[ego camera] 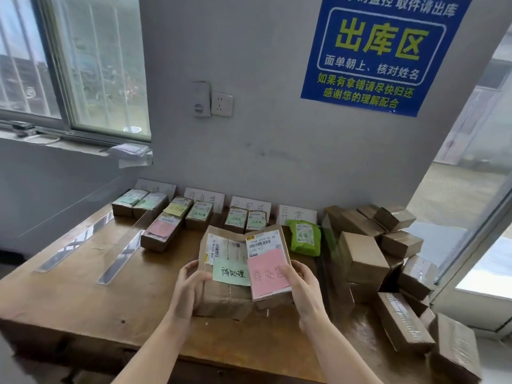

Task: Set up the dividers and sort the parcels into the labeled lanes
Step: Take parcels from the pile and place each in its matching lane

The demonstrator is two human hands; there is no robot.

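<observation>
Above the wooden table [83, 300] I hold two brown parcels side by side. My left hand [191, 286] grips the wider parcel with a green note [224, 292]. My right hand [303, 286] grips the narrower parcel with a pink note [270, 267]. Handwritten white lane labels [203, 196] lean against the wall at the back. Sorted parcels lie in rows before them, such as a pink-noted box [160, 231] and a green bag [304, 236]. Two clear acrylic dividers [122, 256] lie across the table on the left.
A heap of unsorted brown boxes [388, 259] fills the table's right side, next to a glass door. A window and sill are at the left. A blue sign [379, 51] and a wall socket [221, 103] hang on the grey wall.
</observation>
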